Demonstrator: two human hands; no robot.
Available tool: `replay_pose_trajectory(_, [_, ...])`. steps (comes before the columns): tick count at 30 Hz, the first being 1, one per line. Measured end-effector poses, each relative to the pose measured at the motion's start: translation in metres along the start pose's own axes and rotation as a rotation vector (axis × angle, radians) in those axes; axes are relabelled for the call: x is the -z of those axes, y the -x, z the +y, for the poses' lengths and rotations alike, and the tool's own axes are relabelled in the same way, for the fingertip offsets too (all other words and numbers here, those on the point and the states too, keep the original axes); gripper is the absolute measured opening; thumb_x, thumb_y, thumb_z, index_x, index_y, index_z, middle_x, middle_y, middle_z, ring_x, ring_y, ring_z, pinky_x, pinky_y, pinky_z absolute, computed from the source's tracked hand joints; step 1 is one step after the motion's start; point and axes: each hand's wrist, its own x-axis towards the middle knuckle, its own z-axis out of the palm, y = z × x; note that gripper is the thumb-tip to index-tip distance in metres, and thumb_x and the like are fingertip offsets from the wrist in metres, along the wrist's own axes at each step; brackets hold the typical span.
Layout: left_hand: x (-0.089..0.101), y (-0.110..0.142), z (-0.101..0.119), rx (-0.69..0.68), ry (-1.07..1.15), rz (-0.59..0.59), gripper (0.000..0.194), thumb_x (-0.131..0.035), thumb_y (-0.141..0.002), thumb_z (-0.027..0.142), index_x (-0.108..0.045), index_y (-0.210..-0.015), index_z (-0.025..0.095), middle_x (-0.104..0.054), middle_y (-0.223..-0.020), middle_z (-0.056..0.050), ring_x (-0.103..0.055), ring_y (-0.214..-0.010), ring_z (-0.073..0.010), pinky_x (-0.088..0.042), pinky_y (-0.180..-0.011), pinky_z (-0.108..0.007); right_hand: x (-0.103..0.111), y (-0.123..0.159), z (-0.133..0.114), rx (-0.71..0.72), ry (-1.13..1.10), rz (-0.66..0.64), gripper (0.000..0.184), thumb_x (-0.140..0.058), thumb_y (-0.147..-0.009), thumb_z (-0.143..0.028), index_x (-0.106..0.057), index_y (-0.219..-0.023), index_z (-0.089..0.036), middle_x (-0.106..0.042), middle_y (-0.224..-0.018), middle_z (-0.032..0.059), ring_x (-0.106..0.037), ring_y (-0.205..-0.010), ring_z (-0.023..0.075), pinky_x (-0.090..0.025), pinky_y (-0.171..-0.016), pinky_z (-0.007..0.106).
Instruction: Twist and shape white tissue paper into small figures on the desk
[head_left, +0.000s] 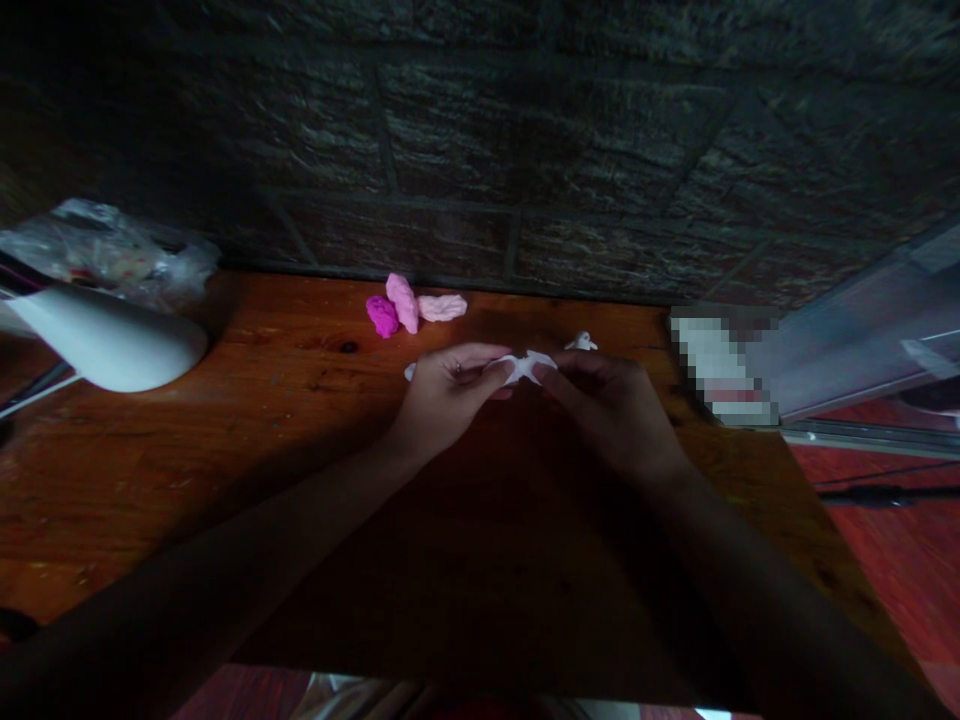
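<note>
Two bare forearms (300, 530) reach in from the lower corners, nearest the camera, over a brown wooden worktop (300, 430) with visible knots. They end in the left grip (442, 395) and the right grip (619, 410), close together. Between them is a small, soft-looking white piece (523, 368) with uneven edges, above the worktop. The left grip pinches one end between thumb and fingers; the right grip pinches the other, its thumb on the near face.

Beyond the left grip lie three lumpy pieces: a magenta lump (382, 316), an upright-lying pink lump (403, 303) and a pale pink lump (442, 307), clustered together. A small white bit (582, 342) lies just beyond the right grip. Well left of the grips are a white cone-shaped object (120, 340) and a crumpled clear plastic bag (142, 255). Right of them is a pixelated pale object (720, 370). A dark stone-block wall (480, 130) stands behind everything.
</note>
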Motion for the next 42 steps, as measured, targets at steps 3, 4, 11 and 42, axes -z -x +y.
replay_pose_trajectory(3, [-0.002,0.001,0.003,0.037,0.01,-0.059,0.027,-0.087,-0.072,0.029,-0.078,-0.093,0.013,-0.08,-0.093,-0.006,-0.075,-0.08,-0.0158,-0.064,-0.072,-0.027,-0.003,0.001,0.005,0.024,-0.026,0.042,0.021,-0.074,-0.085,-0.033,-0.076,-0.101,-0.02,-0.079,-0.087,0.0036,-0.072,-0.074,0.017,-0.057,-0.07,0.031])
replay_pose_trajectory(4, [-0.002,0.002,0.004,0.049,0.017,-0.076,0.026,-0.087,-0.072,0.029,-0.078,-0.092,0.014,-0.08,-0.092,-0.005,-0.075,-0.08,-0.0158,-0.063,-0.07,-0.026,-0.004,0.002,0.007,0.036,-0.03,0.051,0.019,-0.074,-0.085,-0.033,-0.076,-0.1,-0.021,-0.08,-0.088,0.0038,-0.073,-0.075,0.0175,-0.058,-0.072,0.031])
replay_pose_trajectory(11, [-0.001,0.0,0.007,0.093,0.069,-0.064,0.025,-0.086,-0.072,0.03,-0.078,-0.09,0.015,-0.079,-0.087,-0.004,-0.075,-0.08,-0.0167,-0.062,-0.068,-0.025,-0.008,0.004,0.003,0.07,-0.108,0.012,0.018,-0.072,-0.087,-0.033,-0.08,-0.102,-0.025,-0.082,-0.097,0.0032,-0.076,-0.084,0.0193,-0.062,-0.081,0.036])
replay_pose_trajectory(42, [0.0,0.002,0.005,0.075,-0.046,-0.148,0.031,-0.086,-0.073,0.034,-0.08,-0.096,0.015,-0.079,-0.101,-0.008,-0.073,-0.081,-0.0176,-0.061,-0.071,-0.03,-0.008,0.004,0.003,0.077,-0.056,0.131,0.022,-0.077,-0.081,-0.027,-0.075,-0.103,-0.023,-0.08,-0.099,0.0041,-0.076,-0.09,0.0202,-0.061,-0.087,0.037])
